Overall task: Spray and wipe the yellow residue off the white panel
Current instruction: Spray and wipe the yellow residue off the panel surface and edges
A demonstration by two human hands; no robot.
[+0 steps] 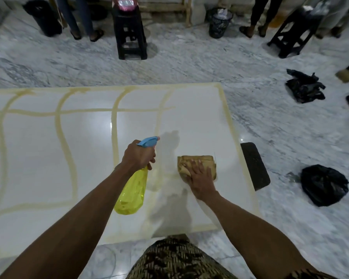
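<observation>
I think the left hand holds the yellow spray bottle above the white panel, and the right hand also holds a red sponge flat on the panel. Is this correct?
Not quite. The head view shows the right hand pressing a folded tan cloth, not a red sponge, flat on the white panel. The rest is right: the left hand holds the yellow spray bottle above the panel.

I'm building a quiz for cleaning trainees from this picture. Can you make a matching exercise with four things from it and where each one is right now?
Things:
1. spray bottle
2. folded cloth
3. black pad
4. yellow residue lines

Places:
A. on the floor beside the right edge of the white panel
B. pressed flat on the panel under the right hand
C. mostly across the panel's left part, in a grid
D. gripped in the left hand, above the panel

Pairs: 1-D, 2-B, 3-A, 4-C
</observation>
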